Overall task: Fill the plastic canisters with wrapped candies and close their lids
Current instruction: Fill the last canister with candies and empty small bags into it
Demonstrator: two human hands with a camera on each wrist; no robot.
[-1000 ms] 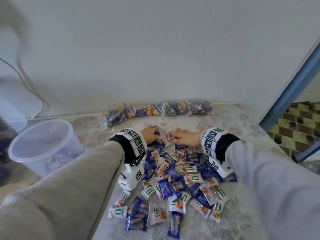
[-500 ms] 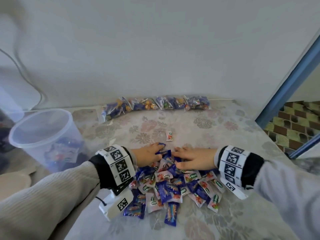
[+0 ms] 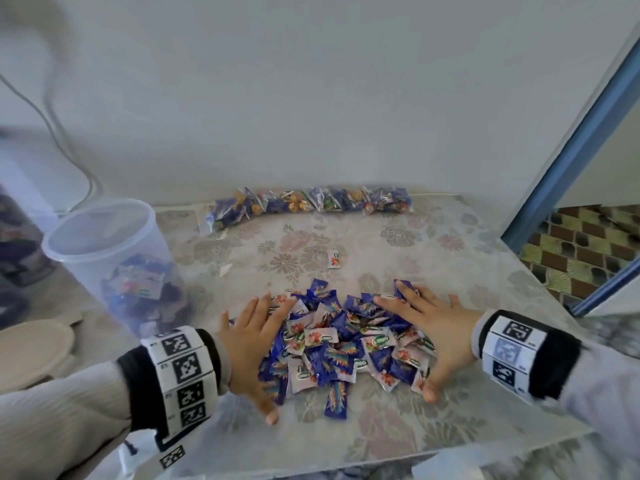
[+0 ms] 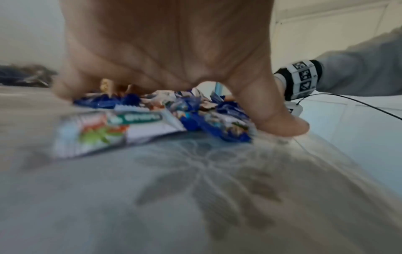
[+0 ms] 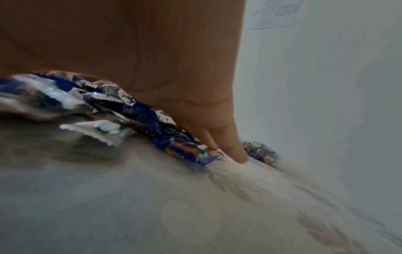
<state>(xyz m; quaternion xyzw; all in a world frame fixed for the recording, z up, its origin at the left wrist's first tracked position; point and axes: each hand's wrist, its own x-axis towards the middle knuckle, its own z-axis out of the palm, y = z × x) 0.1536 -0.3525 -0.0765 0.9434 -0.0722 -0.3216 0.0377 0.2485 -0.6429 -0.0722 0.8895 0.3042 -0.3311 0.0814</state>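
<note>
- White wall stands behind a table (image 3: 408, 441) with a flowery cloth on it.
- A pile of wrapped candies (image 3: 341, 344) lies on the table, blue ones and white ones mixed up.
- The left hand (image 3: 251, 344) sits on the left side of the pile, and the right hand (image 3: 436, 329) sits on the right side.
- Both hands lie flat with fingers straight and spread out. They touch the candies at the edges of the pile but do not grab any.
- In the left wrist view, the thumb (image 4: 274, 116) presses down on the cloth just beside the candies.
- In the right wrist view, a fingertip touches the cloth next to a blue candy (image 5: 180, 146).
- One white candy (image 3: 333, 258) lies alone, farther back on the table.
- A clear plastic canister (image 3: 114, 261) stands to the left with no lid on. Some candies are inside it.
- A round beige lid (image 3: 31, 351) lies near the canister.
- A row of little candy bags (image 3: 308, 202) lies along the wall.
</note>
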